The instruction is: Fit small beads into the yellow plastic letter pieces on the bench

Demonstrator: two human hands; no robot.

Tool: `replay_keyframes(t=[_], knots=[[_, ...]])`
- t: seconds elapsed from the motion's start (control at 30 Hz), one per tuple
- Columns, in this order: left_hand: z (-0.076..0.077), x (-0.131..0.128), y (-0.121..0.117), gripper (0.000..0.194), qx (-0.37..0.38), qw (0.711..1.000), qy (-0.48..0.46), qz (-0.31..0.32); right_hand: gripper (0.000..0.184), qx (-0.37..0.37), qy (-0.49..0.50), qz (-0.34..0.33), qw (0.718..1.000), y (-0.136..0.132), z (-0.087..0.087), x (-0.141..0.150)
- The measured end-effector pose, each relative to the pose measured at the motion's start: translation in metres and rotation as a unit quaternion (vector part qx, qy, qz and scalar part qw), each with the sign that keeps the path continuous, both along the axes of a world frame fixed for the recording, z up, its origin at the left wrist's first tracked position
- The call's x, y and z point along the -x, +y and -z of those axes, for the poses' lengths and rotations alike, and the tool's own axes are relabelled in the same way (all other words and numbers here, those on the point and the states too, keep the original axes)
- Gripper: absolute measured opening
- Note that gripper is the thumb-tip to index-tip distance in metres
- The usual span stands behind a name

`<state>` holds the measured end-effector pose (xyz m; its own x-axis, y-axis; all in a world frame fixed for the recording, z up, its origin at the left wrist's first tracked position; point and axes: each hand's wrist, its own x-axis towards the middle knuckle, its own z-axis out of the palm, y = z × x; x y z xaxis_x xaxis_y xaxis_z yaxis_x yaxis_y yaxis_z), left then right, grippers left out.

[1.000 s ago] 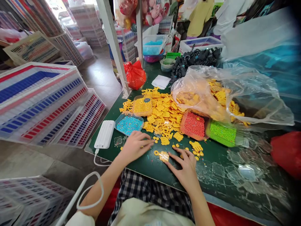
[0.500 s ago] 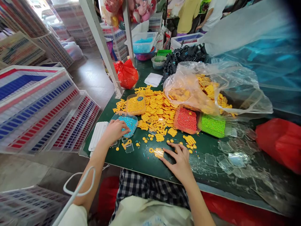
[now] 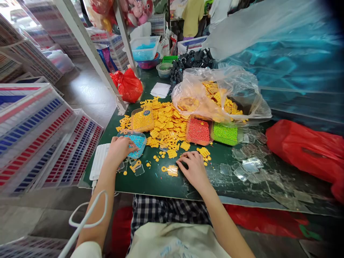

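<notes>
The left hand (image 3: 118, 149) dips curled fingers into the blue beads (image 3: 136, 142); whether it pinches any, I cannot tell. Right of that tub, the right hand (image 3: 194, 168) lies spread beside the yellow piece (image 3: 172, 170). Judged step: fetching beads; next needs a clean pinch.

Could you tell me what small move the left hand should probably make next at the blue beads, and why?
Probably pinch a few beads and lift out: the left hand rests on the tray of blue beads, while the right hand lies beside the yellow piece on the table.

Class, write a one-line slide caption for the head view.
Left hand dips into clear tub of blue beads; right hand rests beside small yellow plastic piece on green table.
</notes>
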<state>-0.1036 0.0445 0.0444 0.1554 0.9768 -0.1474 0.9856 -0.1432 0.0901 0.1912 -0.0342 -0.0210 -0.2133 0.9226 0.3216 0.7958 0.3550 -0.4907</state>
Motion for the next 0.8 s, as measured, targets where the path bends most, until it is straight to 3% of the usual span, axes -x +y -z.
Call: replay_keyframes(t=[0.17, 0.3, 0.37, 0.53, 0.8], knots=[[-0.006, -0.012, -0.017, 0.032, -0.108, 0.994, -0.006, 0.002, 0.014, 0.035, -0.044, 0.012, 0.998, 0.016, -0.002, 0.012], [-0.004, -0.033, -0.044, 0.031, -0.268, 0.96, -0.071, 0.03, 0.014, 0.061, -0.052, 0.058, 0.995, 0.02, -0.001, 0.02], [0.002, -0.045, -0.055, 0.031, -0.307, 0.944, -0.112, 0.037, 0.014, 0.066, -0.05, 0.064, 0.994, 0.022, 0.0, 0.022], [0.027, -0.069, -0.064, 0.028, -0.265, 0.938, -0.196, 0.107, 0.013, 0.062, -0.045, 0.069, 0.995, 0.024, 0.001, 0.022], [0.06, -0.092, -0.06, 0.033, -0.211, 0.934, -0.248, 0.146, 0.017, 0.037, -0.069, 0.022, 0.997, 0.028, 0.009, 0.019]])
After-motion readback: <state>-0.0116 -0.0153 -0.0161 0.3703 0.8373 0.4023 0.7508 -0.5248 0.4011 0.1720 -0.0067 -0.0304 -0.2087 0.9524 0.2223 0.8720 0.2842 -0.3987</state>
